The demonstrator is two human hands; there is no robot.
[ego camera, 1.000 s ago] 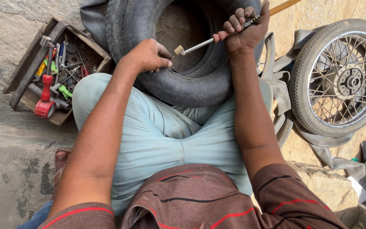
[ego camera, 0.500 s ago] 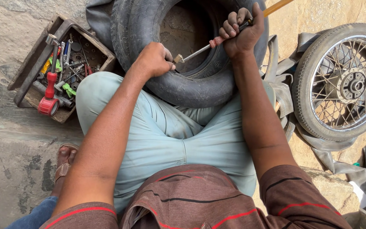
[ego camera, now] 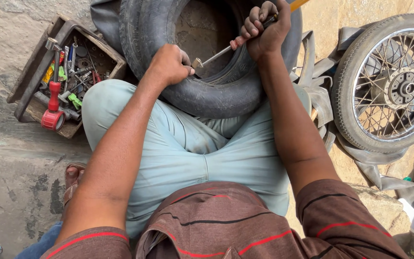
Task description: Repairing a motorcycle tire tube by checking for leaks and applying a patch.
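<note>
Head view — left hand stays clamped on the tyre wall across the lap; right hand, fisted round the tool, has shifted slightly upward — tip remains at the rim, so prying continues. Toolbox left, wheel right.

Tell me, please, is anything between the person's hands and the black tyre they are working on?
Nothing visible: the left hand rests directly on the tyre, and the right hand grips a metal tool pointing inside it.
</note>
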